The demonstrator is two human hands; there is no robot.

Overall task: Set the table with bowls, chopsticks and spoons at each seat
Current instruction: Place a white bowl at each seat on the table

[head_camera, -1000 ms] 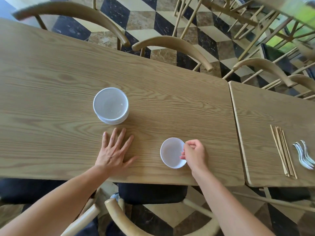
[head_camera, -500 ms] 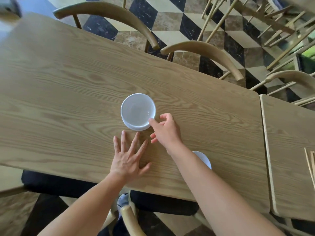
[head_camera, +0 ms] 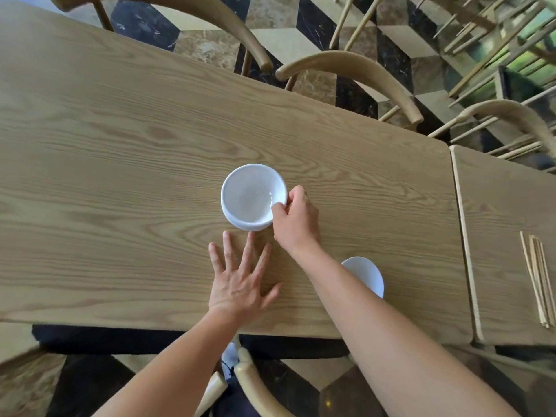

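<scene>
Stack (head_camera: 251,200): white bowls nested near the middle of the counter (head_camera: 120,176); a second rim shows under the top one on the near side; I cannot tell how many bowls are in it.
Right hand (head_camera: 296,221): at the right side of the stack; its arm reaches in from the lower right.
Right fingers (head_camera: 298,194): pinching the top rim, thumb inside the bowl and the others curled on the outside.
Left hand (head_camera: 240,278): palm down on the counter, just near of the stack and apart from it.
Left fingers (head_camera: 251,251): straight, spread and released; I see nothing held in them.
Bowl (head_camera: 368,276): a single white one standing by the near edge, right of the left hand; my view of it is partly hidden by the right forearm.
Chopsticks (head_camera: 538,281): a pale bundle lying flat on the second counter (head_camera: 505,212), which butts against the right end of the first; well apart from both hands.
Chairs (head_camera: 355,66): curved wooden backs along the far edge; one more chair back (head_camera: 255,383) sits below the near edge between my arms.
Floor (head_camera: 288,40): tiles in black, tan and cream.
</scene>
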